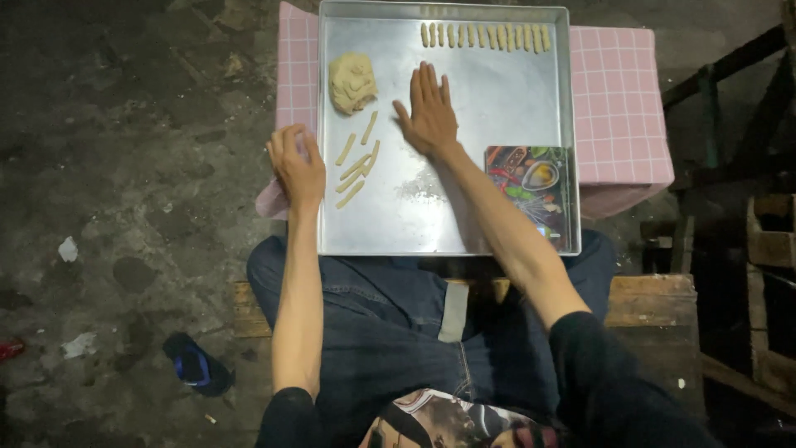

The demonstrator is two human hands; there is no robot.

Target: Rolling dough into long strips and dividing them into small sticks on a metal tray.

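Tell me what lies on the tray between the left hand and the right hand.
In the head view, five loose dough sticks lie on the metal tray between the left hand and the flat right hand.

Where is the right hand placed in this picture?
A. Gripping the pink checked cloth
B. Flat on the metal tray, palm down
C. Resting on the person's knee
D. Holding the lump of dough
B: the right hand lies flat with fingers stretched out on the metal tray, apart from the lump of dough.
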